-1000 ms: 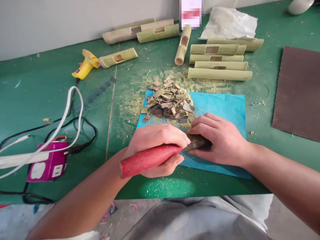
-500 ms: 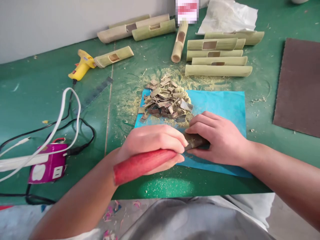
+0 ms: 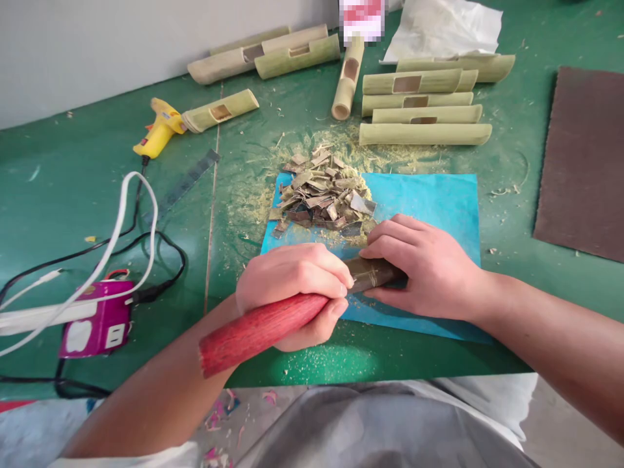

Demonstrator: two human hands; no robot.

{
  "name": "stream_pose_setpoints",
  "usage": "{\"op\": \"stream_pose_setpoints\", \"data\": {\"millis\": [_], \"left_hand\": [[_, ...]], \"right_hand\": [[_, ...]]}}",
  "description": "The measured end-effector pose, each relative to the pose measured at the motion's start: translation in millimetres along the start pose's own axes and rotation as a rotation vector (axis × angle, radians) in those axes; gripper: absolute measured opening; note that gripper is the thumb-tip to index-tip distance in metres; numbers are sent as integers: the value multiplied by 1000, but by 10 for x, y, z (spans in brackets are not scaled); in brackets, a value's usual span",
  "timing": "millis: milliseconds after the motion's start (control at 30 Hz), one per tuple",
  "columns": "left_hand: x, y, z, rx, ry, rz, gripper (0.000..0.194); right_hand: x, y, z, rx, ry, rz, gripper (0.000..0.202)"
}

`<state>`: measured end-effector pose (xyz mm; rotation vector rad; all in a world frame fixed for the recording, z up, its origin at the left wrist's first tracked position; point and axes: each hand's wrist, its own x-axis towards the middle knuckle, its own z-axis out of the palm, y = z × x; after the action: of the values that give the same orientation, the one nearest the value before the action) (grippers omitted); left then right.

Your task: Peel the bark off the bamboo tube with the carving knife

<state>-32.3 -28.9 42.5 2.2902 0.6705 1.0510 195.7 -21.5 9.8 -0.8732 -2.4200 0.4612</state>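
My left hand (image 3: 292,286) is closed around a red wooden handle (image 3: 258,331), whose far end is hidden in my fingers. The fingertips meet the left end of a dark brown, tube-like piece (image 3: 373,273) with light scratch marks on it. My right hand (image 3: 424,270) presses that dark piece down on a blue sheet (image 3: 429,201), fingers wrapped over its right part. Just beyond my hands, a heap of small brown and grey strips (image 3: 322,195) lies on the sheet with yellowish dust around it.
Cut bamboo tubes (image 3: 424,134) lie at the back, beside white paper (image 3: 443,29). A yellow glue gun (image 3: 163,127), a clear ruler (image 3: 188,182), cables and a purple power block (image 3: 97,318) are on the left. At right lies a brown sheet (image 3: 585,162).
My left hand and the red handle have moved left and slightly toward me, showing more of the dark piece. My right hand has hardly moved.
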Motion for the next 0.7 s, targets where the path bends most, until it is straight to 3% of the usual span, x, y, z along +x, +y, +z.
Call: {"op": "stream_pose_setpoints", "data": {"millis": [333,700], "left_hand": [[-48,-11,-11,-98,114,-53,13],[12,-62,34,-108,155,-68,11]], "right_hand": [[-9,-3,-9,8,-17,0,23],[-12,1,-22,26,-46,36,22]]}}
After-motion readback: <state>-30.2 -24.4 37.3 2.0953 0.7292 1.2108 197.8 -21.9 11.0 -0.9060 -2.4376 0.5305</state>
